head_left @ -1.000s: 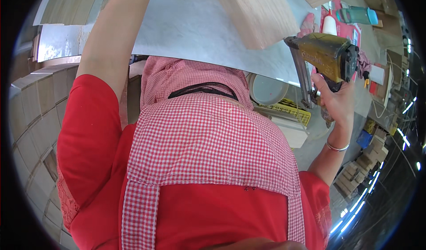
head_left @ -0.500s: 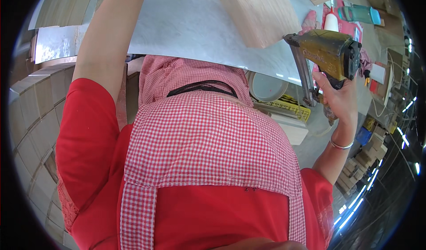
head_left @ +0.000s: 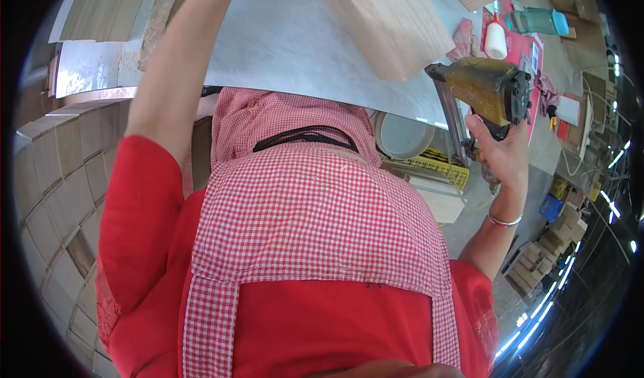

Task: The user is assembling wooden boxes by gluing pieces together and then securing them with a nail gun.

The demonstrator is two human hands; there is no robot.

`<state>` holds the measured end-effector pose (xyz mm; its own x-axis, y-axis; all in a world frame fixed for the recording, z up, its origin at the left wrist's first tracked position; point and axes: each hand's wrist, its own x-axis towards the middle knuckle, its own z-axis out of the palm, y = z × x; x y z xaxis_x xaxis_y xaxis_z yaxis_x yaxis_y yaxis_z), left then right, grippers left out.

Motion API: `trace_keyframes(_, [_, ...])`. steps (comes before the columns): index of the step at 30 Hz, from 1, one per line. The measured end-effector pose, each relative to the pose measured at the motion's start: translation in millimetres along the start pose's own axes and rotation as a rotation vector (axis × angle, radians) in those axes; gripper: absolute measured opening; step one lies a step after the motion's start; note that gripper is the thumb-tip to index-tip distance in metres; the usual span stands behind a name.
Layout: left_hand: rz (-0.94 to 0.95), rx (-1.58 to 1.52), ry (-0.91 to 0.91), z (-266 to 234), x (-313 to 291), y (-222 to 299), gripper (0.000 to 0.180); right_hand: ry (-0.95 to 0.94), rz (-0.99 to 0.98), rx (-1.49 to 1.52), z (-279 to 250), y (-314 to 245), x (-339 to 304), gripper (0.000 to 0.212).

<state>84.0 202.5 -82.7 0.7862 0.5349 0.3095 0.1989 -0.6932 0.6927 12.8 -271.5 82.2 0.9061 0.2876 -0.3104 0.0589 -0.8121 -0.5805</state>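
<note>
At the bench [head_left: 288,52]: right hand [head_left: 503,153] wrapped around the nail gun [head_left: 479,89], nose near the wooden block [head_left: 396,29] on top | left hand out of frame — can't tell | fastening, seemingly; next calls for steady aim

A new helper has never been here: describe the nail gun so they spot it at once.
Start at the pale grey table across the top and find the big wood block on it. Just right of the block's near end, the right hand holds the nail gun: dull yellow and black, unlike the white bottle beyond it.
</note>
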Motion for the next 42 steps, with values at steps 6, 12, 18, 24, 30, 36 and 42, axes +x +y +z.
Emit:
trace_keyframes(6, [-0.039, 0.236, -0.133, -81.3, -138.8, 45.2, 0.037, 0.137, 0.045, -0.018, -19.6, 17.0, 20.9, 0.028])
trace_keyframes(12, [0.557, 0.394, -0.064, -88.6, -162.3, 101.9, 0.036, 0.133, 0.108, 0.031, -33.4, 23.8, 10.0, 0.029])
trace_keyframes(18, [0.831, 0.453, -0.303, -21.7, -124.0, 142.8, 0.065, 0.081, 0.156, 0.018, -30.0, 24.2, -10.5, 0.026])
trace_keyframes(24, [0.705, 0.337, -0.689, -8.7, -103.9, 145.0, 0.07, 0.104, 0.087, 0.076, -23.4, 21.6, -13.5, 0.032])
trace_keyframes(30, [0.695, 0.309, -0.689, -15.4, -104.7, 147.5, 0.068, 0.079, 0.108, 0.086, -19.0, 19.8, -11.0, 0.028])
trace_keyframes(36, [0.726, 0.298, -0.62, -10.0, -105.8, 142.1, 0.067, 0.123, 0.135, 0.221, -5.1, 21.9, -18.1, 0.026])
trace_keyframes(42, [0.711, 0.31, -0.61, -8.6, -106.0, 143.6, 0.065, 0.144, 0.142, 0.105, -2.1, 15.0, -19.1, 0.023])
